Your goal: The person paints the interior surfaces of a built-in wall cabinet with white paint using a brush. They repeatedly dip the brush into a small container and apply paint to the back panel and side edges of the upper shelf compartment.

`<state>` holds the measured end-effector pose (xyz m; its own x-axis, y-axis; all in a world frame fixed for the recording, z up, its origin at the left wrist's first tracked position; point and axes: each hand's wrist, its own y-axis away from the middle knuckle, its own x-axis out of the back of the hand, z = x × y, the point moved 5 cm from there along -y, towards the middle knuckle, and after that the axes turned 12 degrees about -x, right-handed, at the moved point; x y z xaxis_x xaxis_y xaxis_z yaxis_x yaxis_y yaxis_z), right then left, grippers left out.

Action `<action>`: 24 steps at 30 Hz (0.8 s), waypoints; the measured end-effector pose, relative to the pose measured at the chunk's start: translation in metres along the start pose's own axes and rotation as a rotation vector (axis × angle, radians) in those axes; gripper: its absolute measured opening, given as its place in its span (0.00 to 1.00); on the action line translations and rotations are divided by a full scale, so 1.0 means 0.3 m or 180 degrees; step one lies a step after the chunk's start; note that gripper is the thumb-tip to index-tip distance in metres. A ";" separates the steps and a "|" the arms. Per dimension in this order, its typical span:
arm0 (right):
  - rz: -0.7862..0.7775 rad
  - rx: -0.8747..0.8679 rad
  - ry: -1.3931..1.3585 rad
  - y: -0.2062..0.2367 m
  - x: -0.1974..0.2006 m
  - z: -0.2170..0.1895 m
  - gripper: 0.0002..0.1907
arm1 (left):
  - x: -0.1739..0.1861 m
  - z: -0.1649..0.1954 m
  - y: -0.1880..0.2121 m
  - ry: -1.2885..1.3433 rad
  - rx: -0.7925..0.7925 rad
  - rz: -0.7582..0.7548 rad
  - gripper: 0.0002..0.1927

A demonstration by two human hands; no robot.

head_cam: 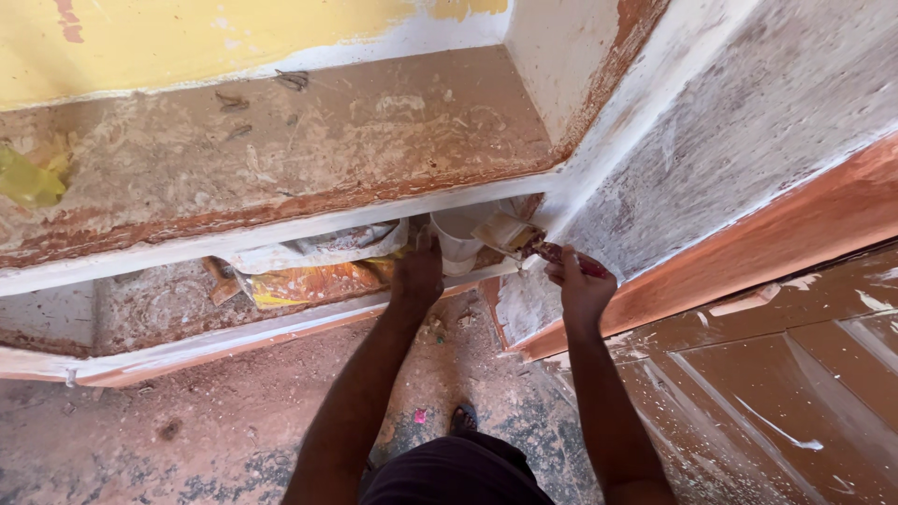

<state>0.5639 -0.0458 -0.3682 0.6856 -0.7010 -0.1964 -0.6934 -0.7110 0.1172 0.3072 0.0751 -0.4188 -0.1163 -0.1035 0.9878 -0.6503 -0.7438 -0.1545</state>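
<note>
On the far left a crumpled yellow bag lies on the upper shelf, well apart from the work. Below it, on the lower shelf, a flattened orange-and-yellow sack sits under a pale dusty wrapper.

The left hand reaches into the lower shelf, fingers curled over the near side of a white bucket; its grip looks closed on the rim or wall, steadying the bucket, though the shelf edge hides the fingertips, so how firmly it holds is hard to tell.

Just to the right, the right hand has its grip wrapped fully round the reddish handle of a paintbrush, whose pale bristles sit at the bucket's mouth, beside the white-painted corner of the wall.

To do this step well, it seems wise to keep the bucket pinned flat so it cannot tip off the shelf, load only the bristle tips, and wipe one side on the rim so no drips fall on the dusty floor or the brown panelled door at the far right. A light, even grip near the ferrule would give cleaner control along the corner edge.
</note>
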 end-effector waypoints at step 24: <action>-0.0095 0.0125 0.0104 -0.011 0.004 0.001 0.13 | 0.062 0.008 0.004 0.0194 0.0078 -0.0347 0.46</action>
<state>0.5670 -0.0443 -0.3692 0.7125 -0.6814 -0.1673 -0.6803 -0.7293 0.0733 0.3061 0.0705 -0.4007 -0.0920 0.0186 0.9956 -0.6431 -0.7644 -0.0452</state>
